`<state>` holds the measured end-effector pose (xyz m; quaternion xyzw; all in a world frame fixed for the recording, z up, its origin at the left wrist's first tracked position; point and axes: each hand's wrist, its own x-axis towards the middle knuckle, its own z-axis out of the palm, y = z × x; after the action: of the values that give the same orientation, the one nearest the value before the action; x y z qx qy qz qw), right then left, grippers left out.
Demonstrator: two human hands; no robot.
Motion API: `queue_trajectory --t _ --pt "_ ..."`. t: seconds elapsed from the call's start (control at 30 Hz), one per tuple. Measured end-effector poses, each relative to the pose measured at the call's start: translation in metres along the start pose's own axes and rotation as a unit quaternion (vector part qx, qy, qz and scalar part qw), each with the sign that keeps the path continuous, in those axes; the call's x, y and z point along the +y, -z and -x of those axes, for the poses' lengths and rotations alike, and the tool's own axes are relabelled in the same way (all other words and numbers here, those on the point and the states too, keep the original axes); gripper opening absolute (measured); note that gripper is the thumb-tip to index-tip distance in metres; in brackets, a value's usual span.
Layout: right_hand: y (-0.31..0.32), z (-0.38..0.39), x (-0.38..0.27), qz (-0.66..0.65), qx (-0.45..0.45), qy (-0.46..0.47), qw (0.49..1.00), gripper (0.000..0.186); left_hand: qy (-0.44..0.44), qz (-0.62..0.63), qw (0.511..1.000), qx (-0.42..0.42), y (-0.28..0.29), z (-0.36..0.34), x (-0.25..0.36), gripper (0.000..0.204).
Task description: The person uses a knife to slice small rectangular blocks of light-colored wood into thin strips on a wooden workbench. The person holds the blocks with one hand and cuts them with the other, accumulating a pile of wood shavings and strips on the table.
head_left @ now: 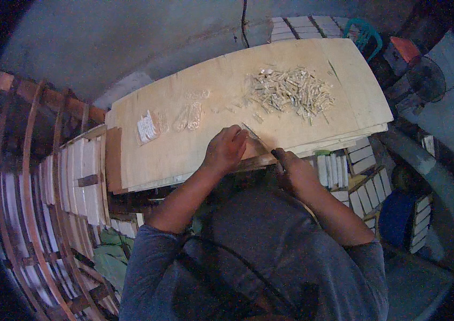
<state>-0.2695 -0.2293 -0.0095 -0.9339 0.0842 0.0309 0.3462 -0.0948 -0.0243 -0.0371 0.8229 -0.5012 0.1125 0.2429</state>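
A light wooden board [221, 69] forms the work surface before me. At its near edge my right hand [295, 170] is closed round the dark handle of a thin, narrow-bladed tool [259, 140], which points up and left. My left hand [228, 148] is closed beside the blade's tip, with its fingers curled; whatever they may hold is too small to make out. Beyond the hands, to the right, lies a loose pile of small pale and clear pieces [299, 95]. Flat clear plastic packets [189, 116] and a packet of white strips [146, 127] lie left of the pile.
Wooden racks with pale panels [82, 171] stand at the left. Stacked white boxes or blocks [368, 192] sit below the board at the right. A teal chair [365, 37] and a round fan-like object [424, 80] are at the far right. A grey wall borders the back.
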Motion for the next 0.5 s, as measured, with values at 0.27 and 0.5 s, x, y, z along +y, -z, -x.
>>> queue_trajectory --t 0.27,0.5 --pt "-0.005 -0.014 -0.006 0.005 -0.034 -0.027 0.999 0.044 -0.003 0.011 0.999 0.03 -0.002 -0.006 0.003 0.024" --pt "-0.011 -0.01 0.002 0.014 -0.027 -0.026 0.999 0.047 0.008 -0.042 0.999 -0.027 -0.007 -0.005 0.001 0.021"
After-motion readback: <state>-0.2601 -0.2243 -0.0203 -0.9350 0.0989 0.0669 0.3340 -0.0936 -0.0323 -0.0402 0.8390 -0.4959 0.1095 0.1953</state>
